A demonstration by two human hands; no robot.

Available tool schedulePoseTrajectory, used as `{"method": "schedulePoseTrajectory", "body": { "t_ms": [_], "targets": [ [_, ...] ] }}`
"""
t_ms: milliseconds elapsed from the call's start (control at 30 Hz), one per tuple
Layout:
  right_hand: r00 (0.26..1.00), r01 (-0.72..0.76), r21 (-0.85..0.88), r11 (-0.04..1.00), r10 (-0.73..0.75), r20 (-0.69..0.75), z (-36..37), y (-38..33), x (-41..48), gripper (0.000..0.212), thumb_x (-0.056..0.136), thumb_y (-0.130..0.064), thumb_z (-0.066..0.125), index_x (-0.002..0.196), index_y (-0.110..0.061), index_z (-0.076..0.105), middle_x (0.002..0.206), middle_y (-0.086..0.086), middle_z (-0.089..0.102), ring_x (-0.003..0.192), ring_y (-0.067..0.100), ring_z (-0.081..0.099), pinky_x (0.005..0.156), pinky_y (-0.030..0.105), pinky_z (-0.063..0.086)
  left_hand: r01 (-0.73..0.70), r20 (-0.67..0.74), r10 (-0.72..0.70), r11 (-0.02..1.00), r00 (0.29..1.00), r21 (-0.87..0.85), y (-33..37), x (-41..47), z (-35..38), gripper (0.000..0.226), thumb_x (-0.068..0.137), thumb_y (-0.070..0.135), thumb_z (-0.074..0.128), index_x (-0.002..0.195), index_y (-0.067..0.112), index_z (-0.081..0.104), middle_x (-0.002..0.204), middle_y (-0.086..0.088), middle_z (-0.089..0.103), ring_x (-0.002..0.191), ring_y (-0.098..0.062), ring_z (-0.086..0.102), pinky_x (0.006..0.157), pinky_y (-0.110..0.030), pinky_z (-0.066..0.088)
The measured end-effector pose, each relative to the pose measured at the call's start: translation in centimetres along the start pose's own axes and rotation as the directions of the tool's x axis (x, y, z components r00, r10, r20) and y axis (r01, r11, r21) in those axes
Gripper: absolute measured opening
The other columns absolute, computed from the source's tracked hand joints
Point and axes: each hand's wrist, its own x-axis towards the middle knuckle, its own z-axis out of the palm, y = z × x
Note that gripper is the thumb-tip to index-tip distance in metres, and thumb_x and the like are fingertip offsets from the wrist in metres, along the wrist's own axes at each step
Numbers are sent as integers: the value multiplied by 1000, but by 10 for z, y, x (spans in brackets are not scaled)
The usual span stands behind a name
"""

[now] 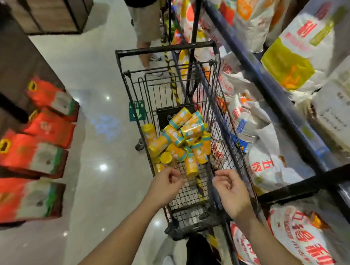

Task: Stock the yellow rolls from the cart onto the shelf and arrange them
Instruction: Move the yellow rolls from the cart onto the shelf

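Several yellow rolls (176,140) with teal bands lie piled in the far half of a black wire cart (165,51). My left hand (166,186) hovers over the cart's near left side, fingers loosely curled and holding nothing, just short of the nearest roll (191,165). Over the cart's near right rim, my right hand (230,192) also hangs empty with relaxed, curled fingers. The dark metal shelf (267,85) runs along the right, right beside the cart.
White sacks with red lettering (300,235) fill the right shelf. Red and green boxes (32,157) stand on a brown shelf at the left. A person's legs (147,34) stand beyond the cart. Glossy floor lies open to the cart's left.
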Motion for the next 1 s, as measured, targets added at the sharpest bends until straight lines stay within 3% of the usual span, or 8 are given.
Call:
{"method": "schedulePoseTrajectory", "body": {
  "t_ms": [100, 233, 333, 400, 500, 633, 867, 1000],
  "targets": [
    [993, -73, -94, 993, 81, 86, 9, 37, 53, 11, 93, -5, 63, 101, -12, 60, 76, -3, 57, 60, -1, 53, 60, 14, 44, 92, -50, -90, 995, 995, 39, -15, 38, 10, 20, 86, 21, 70, 102, 13, 61, 76, 1, 55, 67, -11, 51, 67, -29, 45],
    [959, -201, -237, 950, 241, 152, 22, 66, 104, 16, 94, -17, 63, 109, -21, 58, 99, -7, 64, 89, 4, 60, 75, 20, 44, 177, -131, -165, 981, 978, 86, -26, 78, 22, 19, 85, 20, 68, 99, 12, 59, 89, -1, 61, 79, -17, 57, 71, -31, 44],
    [927, -263, -317, 911, 330, 179, 29, 92, 149, 19, 95, -21, 61, 112, -25, 53, 102, -13, 61, 92, -1, 56, 74, 20, 42, 208, -194, -181, 969, 964, 133, -35, 118, 30, 18, 87, 18, 68, 95, 21, 52, 88, 9, 55, 84, -12, 55, 67, -22, 37],
    [913, -286, -356, 889, 366, 181, 35, 112, 177, 22, 95, -23, 62, 115, -21, 53, 100, -12, 61, 88, -1, 55, 69, 18, 41, 224, -231, -179, 957, 956, 183, -47, 145, 33, 17, 88, 20, 67, 96, 23, 53, 92, 5, 56, 90, -15, 56, 63, -18, 33],
    [884, -330, -445, 832, 438, 164, 44, 147, 214, 27, 95, -25, 60, 120, -16, 54, 105, -4, 63, 85, 9, 58, 68, 27, 44, 311, -269, -242, 916, 932, 253, -68, 181, 40, 32, 88, 28, 67, 115, 16, 56, 114, -5, 56, 108, -21, 53, 79, -23, 37],
    [837, -359, -572, 737, 525, 151, 54, 196, 252, 45, 94, -28, 60, 134, -13, 49, 128, 2, 59, 111, 22, 58, 89, 33, 47, 343, -305, -238, 869, 922, 356, -89, 215, 40, 46, 85, 23, 67, 125, 10, 49, 127, -9, 47, 120, -26, 46, 93, -30, 38],
    [785, -401, -658, 637, 609, 111, 72, 268, 286, 56, 89, -34, 66, 133, -5, 48, 112, 10, 61, 100, 29, 60, 71, 28, 37, 384, -365, -214, 780, 906, 495, -106, 269, 29, 70, 84, 17, 66, 143, 6, 31, 150, -14, 28, 139, -30, 29, 108, -37, 36],
    [787, -454, -610, 649, 614, 67, 90, 285, 299, 57, 84, -28, 75, 127, -3, 47, 104, 10, 59, 90, 29, 56, 71, 31, 42, 436, -359, -258, 648, 897, 625, -116, 292, 31, 77, 84, 16, 65, 147, 5, 22, 156, -15, 19, 143, -32, 20, 109, -43, 38]
  ]
}}
